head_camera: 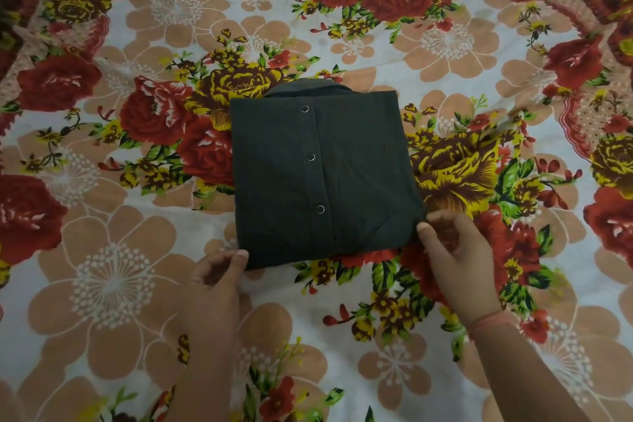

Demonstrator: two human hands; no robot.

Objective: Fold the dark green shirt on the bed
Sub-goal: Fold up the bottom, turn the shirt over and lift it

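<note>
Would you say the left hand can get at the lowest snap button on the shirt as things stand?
Probably yes: the left hand is at a near corner of the dark green shirt, and the lowest snap button lies uncovered on top.

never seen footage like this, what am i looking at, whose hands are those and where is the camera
There is no machine here: a person works with bare hands. The single picture comes from a camera worn on their head, looking down. A floral bedsheet covers the bed, and on it lies the dark green shirt, folded into a neat rectangle, collar at the far edge, three metal snaps facing up. The right hand pinches the shirt's near right corner between thumb and fingers. The left hand has its thumb at the near left corner; whether it grips the cloth is unclear.
</note>
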